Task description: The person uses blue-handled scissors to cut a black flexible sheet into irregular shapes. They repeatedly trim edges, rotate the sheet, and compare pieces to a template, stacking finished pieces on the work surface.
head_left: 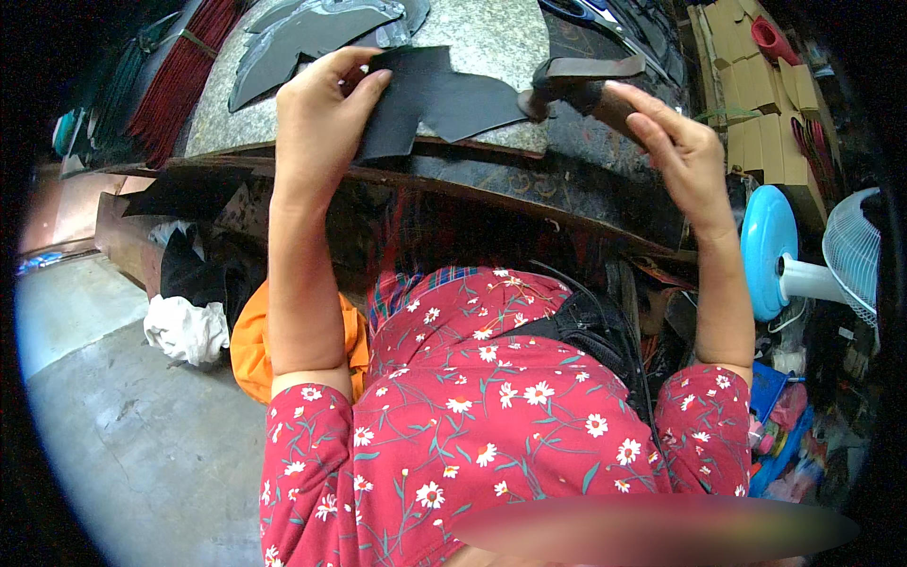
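My left hand pinches the upper left edge of a flat black cut piece, perhaps leather or thin sheet. Its rounded right part lies over the speckled grey slab. In my right hand, fingers and thumb closed along its dark handle, is a hammer with a round face and a long, curved opposite end. The hammer's round face is just beside the right tip of the black piece; whether they touch I cannot tell. Behind my left hand lie several dark grey cut pieces.
The slab rests on a dark worn bench. Blue-handled scissors lie at the back. Red cord bundles are at left, cardboard pieces at right. A blue and white fan stands near my right arm; orange cloth hangs below left.
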`<state>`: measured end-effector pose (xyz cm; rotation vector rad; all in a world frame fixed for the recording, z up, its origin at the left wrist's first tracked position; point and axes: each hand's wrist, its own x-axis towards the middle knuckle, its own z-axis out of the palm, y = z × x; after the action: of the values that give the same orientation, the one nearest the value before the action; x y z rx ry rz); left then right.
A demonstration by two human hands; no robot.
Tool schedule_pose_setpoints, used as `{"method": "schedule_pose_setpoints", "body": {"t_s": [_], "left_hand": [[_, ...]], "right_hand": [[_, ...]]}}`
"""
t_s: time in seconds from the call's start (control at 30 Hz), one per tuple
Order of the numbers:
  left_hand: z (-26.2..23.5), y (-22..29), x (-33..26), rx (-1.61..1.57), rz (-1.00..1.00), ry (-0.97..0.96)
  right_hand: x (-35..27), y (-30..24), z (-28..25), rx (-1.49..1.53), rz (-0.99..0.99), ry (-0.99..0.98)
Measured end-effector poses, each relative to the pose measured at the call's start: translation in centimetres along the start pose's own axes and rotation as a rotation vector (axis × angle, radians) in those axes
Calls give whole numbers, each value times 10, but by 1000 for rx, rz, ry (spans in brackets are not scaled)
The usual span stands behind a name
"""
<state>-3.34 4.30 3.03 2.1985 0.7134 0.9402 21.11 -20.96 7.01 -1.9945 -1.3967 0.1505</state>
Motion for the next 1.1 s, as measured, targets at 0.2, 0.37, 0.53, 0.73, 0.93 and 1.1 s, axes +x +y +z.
{"method": "schedule_pose_setpoints", "body": {"t_s": [0.2, 0.37, 0.53, 0.73, 0.93, 1.1], "left_hand": [[47, 16, 17, 270, 259, -32], [25, 17, 13, 273, 306, 272], [-12, 10, -20, 318, 219, 230], [-33, -2, -42, 330, 139, 320], [-34, -5, -39, 242, 90, 354], [-40, -5, -39, 283, 106, 377]], "right_hand": [[23, 3, -2, 411, 28, 55], [44, -28, 14, 364, -81, 212], [62, -46, 54, -225, -17, -54], [66, -44, 52, 11, -278, 115], [62, -61, 73, -269, -382, -5], [60, -62, 71, 12, -324, 12]]}}
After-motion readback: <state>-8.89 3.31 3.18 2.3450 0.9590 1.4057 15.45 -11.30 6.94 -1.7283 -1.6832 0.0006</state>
